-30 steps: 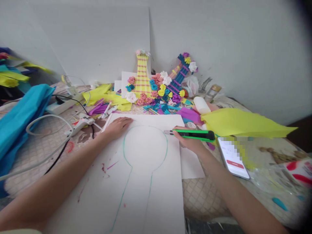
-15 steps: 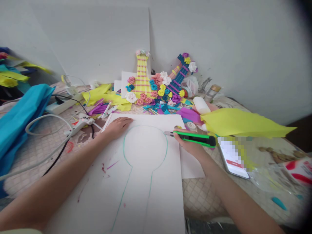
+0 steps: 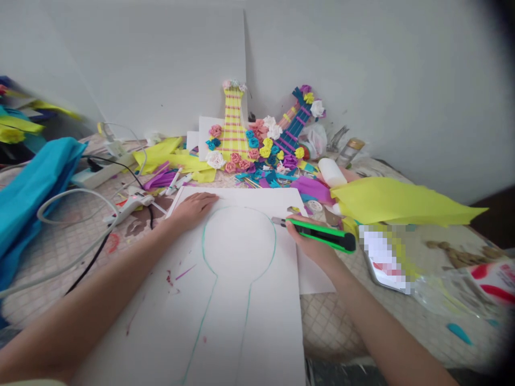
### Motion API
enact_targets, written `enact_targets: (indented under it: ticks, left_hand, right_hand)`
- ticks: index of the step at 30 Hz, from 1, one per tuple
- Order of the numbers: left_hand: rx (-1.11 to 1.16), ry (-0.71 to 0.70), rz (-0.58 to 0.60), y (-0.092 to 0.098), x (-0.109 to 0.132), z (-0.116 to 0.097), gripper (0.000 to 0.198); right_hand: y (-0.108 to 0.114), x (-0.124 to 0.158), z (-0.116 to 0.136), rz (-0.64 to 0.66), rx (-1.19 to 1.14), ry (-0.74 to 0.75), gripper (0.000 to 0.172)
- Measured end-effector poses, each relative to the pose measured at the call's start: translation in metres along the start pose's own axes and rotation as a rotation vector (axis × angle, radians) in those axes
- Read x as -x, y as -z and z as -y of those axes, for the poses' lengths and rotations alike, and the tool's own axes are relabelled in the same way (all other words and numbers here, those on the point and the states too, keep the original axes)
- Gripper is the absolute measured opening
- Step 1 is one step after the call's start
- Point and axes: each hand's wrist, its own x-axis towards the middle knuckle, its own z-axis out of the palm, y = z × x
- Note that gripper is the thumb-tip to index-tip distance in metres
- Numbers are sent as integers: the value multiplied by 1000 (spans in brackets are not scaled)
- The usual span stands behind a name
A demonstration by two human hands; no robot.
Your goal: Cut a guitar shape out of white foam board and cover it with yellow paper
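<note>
On the table in front of the wall, centre: white board [image 3: 225, 300], flat, matte, smooth, rectangular, lying lengthwise away from the viewer. A few magenta smears mark its left half.

Drawn on it: green outline [image 3: 276, 246], thin pen line, forming a round bulb at the far end that narrows into a long neck running toward the near edge.

Left hand [image 3: 193, 206]: flat, palm down, fingers extended and close together, pressing the board's far left corner. Nothing is held.

Right hand [image 3: 313, 245]: curled closed around a utility knife [image 3: 324, 234], a slim straight bar with a glossy green top over black plastic. The grey metal tip points left and sits at the right side of the bulb, on the drawn line as far as can be told. The hand rests at the board's right edge.

Surroundings:
- yellow crepe sheet [image 3: 402, 206], crinkled, pointed at its right end, just right of the knife.
- purple paper [image 3: 314, 188], folded, beyond the knife.
- two guitar-shaped crafts leaning on the wall: yellow striped one [image 3: 234, 126] upright, blue one [image 3: 296, 124] tilted right, both ringed with small rolled paper roses in pink, white, teal and yellow.
- glue gun [image 3: 129, 206], white plastic, left of the board, black cord trailing.
- blue paper [image 3: 36, 182], soft folds, far left.
- tablecloth [image 3: 333, 321], pale with a diamond lattice texture.
</note>
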Motion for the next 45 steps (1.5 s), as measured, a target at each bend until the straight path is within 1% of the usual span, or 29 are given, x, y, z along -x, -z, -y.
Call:
enact_targets:
  ticks: [5,17,24,33,36,39,42,45]
  left_hand:
    - [-1,-7,5,-1,0,2,50]
    - [-10,-2,3,-2,-1,2,51]
    - [-11,-4,-5,-3,0,4,50]
    - [-10,-8,0,-3,-1,4,51]
    - [-7,-5,-5,-4,-1,4,50]
    - [-4,-5,-10,-4,-1,4,50]
    - [-1,-6,-11,-4,-1,5,50]
    - [2,-10,-14,-5,-1,5,50]
  right_hand:
    - [2,2,8,-19,0,-23,13]
    - [-3,13,18,-61,18,-64,15]
    - [1,18,25,-39,36,-79,18]
    - [-1,24,28,-121,64,-91,17]
    - [1,27,30,-111,68,-92,18]
    - [1,29,35,-98,54,-128,17]
    - [1,32,40,-118,35,-178,18]
    - [1,33,43,-96,7,-211,17]
